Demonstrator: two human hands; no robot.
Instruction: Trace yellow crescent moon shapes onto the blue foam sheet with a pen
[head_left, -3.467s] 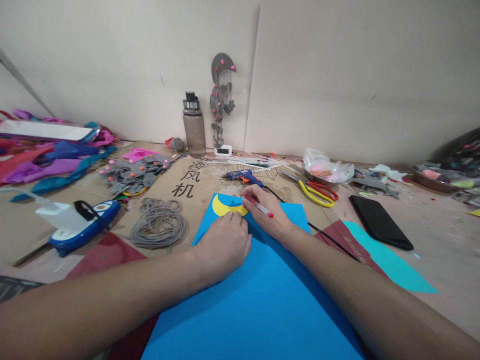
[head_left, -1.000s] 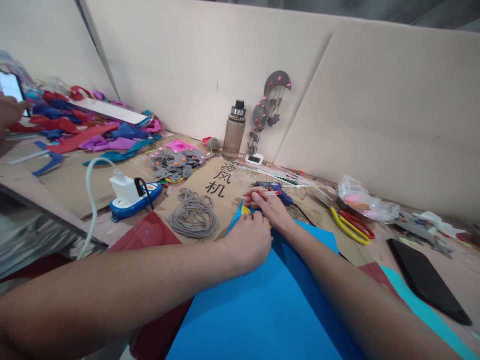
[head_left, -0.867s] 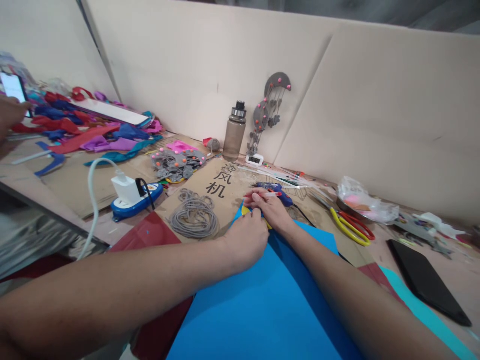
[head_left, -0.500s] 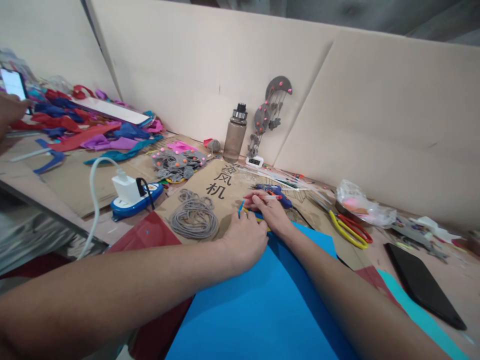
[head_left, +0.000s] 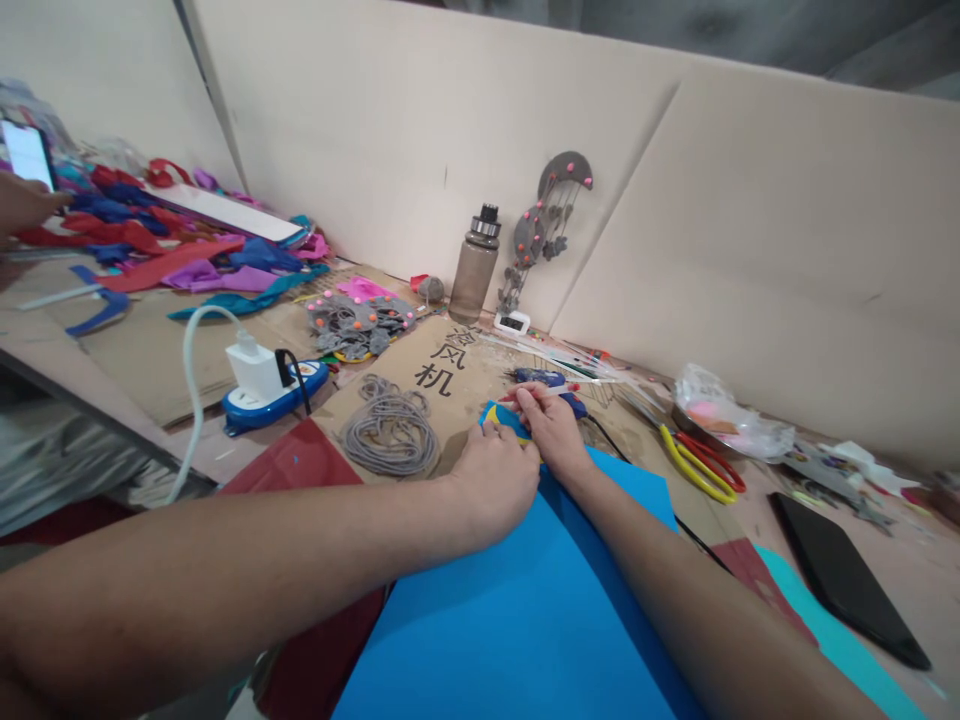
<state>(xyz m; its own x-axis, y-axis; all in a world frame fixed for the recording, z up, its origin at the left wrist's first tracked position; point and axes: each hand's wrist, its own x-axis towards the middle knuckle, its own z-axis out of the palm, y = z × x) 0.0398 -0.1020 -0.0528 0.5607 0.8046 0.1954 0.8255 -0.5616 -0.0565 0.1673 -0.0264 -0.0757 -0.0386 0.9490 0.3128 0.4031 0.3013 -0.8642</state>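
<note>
Looks to me like this one's somewhere mid-job, on the marking stage rather than anything later. The yellow crescent cutout (head_left: pixel 517 432) is lying on the blue sheet (head_left: pixel 525 600), right up near its far left corner, and it's partly hidden under the fingers. The left hand (head_left: pixel 495 475) has its fingers curled down over the crescent's near side; can't tell if they're pinching it or just pinning it flat. The right hand (head_left: pixel 555 430) is closed around a red pen (head_left: pixel 559 390), thumb and fingers bunched, with the writing end down by the crescent's far edge.

What's done: crescent placed, pen in hand and at the edge. What's left is harder to call. I can't make out any pen line on the blue, so no idea how much of the curve is covered, if any. The big near part of the sheet looks whole and unmarked, no cuts that I can see. The scissors (head_left: pixel 697 465) lie off to the right, untouched, and the glue gun (head_left: pixel 540 377) rests just beyond the right hand, not held either.

For comparison, a grey crescent hanging (head_left: pixel 566 175) with little pompoms is up against the back panel, and it seems finished. The coil of grey cord (head_left: pixel 390 430) sits left of the sheet on the tabletop (head_left: pixel 900 560), nobody touching it.
</note>
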